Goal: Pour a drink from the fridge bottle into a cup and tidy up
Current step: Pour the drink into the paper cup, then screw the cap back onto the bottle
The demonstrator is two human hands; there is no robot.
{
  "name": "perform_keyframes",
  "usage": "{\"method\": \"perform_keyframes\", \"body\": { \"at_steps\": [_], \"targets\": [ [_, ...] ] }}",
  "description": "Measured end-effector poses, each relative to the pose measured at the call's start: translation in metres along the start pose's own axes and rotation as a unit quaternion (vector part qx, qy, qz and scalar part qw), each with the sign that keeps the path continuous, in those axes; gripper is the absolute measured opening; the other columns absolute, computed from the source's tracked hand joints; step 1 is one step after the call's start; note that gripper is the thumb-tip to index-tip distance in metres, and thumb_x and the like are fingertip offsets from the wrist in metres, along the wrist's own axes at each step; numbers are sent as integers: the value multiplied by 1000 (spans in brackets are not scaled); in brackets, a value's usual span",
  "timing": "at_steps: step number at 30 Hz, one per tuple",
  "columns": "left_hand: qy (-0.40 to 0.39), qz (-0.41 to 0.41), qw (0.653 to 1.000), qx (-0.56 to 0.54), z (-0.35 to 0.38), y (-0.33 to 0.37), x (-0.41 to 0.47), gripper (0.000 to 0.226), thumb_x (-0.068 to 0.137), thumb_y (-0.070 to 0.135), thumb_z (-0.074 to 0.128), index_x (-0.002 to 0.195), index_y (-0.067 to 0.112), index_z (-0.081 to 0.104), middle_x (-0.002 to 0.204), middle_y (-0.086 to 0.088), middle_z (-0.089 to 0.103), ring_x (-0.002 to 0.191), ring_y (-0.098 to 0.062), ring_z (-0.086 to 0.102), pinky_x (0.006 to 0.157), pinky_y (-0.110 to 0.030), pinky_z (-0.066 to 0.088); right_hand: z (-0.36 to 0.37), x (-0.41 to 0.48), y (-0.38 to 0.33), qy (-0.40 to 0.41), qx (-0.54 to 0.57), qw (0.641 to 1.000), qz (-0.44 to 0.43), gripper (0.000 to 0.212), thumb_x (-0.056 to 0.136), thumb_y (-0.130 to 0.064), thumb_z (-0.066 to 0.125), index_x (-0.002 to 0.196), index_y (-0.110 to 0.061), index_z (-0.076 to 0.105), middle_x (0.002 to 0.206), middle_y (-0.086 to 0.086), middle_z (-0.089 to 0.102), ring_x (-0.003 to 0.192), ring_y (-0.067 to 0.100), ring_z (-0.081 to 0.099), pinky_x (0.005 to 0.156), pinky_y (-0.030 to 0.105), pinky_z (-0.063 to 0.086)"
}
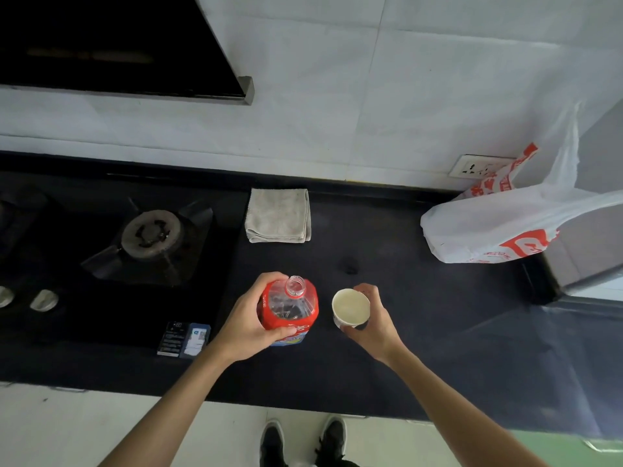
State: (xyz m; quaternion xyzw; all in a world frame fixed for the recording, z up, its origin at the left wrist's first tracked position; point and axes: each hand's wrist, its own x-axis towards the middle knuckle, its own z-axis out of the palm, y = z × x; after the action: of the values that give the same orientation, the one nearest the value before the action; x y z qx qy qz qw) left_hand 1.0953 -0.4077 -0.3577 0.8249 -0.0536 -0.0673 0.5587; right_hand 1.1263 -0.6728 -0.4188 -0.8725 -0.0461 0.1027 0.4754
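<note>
Right of the stove [148,234], a person's left hand [244,328] wraps the uncapped plastic bottle [290,306], probably soft-walled and best gripped mid-body; farther right, the right hand [376,328] curls round a paper cup [350,306], light and easily crushed. The cap is unseen, the bottle's level hard to judge.

The left hand [247,326] covers the near side of the bottle [290,308], whose label print is too small to read. The right hand [374,326] hides much of the wall of the cup [350,293]; its pale inside may hold liquid, but that is unclear. At 3 o'clock the plastic bag [499,227] runs off the edge and masks part of the socket [472,166]. At 6 o'clock the shoes [332,439] are cut off.
</note>
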Motion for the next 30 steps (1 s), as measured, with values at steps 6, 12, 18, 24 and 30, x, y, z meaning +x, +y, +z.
{"method": "perform_keyframes", "body": {
  "at_steps": [6, 12, 18, 24, 30],
  "targets": [
    [2, 0, 1000, -1, 3, -4, -1, 78, 67, 19, 88, 131, 31, 44, 126, 28, 51, 126, -4, 51, 87, -25, 58, 6, 4, 2, -12, -3, 1000, 9, 75, 68, -11, 88, 121, -26, 36, 113, -21, 47, 105, 5, 54, 70, 17, 55],
    [-14, -4, 1000, -6, 4, -11, 0, 80, 68, 17, 88, 133, 31, 44, 126, 23, 51, 126, -8, 52, 87, -31, 59, 9, 6, 5, -12, -1, 1000, 11, 76, 68, -12, 88, 120, -27, 36, 113, -21, 47, 105, 8, 55, 69, 17, 56],
    [-27, -9, 1000, -11, 7, -16, 2, 80, 69, 20, 87, 133, 35, 42, 127, 24, 49, 127, -8, 51, 88, -33, 59, 11, 6, 9, -13, -4, 1000, 11, 78, 67, -11, 89, 122, -27, 35, 114, -20, 46, 106, 7, 55, 70, 14, 54],
    [-48, -13, 999, -8, 2, -21, 3, 82, 69, 19, 87, 132, 42, 40, 130, 21, 46, 129, -9, 49, 89, -32, 59, 10, 6, 9, -21, -12, 1000, 10, 81, 68, -10, 88, 121, -30, 31, 117, -11, 47, 104, 6, 54, 70, 11, 52],
    [-79, -13, 997, -2, -8, -23, 7, 82, 69, 17, 88, 132, 37, 40, 130, 19, 47, 129, -9, 49, 88, -33, 59, 6, 6, 11, -61, -20, 998, 10, 92, 67, -7, 86, 132, -31, 25, 123, -6, 46, 112, 15, 53, 82, 11, 48]
  ]
}}
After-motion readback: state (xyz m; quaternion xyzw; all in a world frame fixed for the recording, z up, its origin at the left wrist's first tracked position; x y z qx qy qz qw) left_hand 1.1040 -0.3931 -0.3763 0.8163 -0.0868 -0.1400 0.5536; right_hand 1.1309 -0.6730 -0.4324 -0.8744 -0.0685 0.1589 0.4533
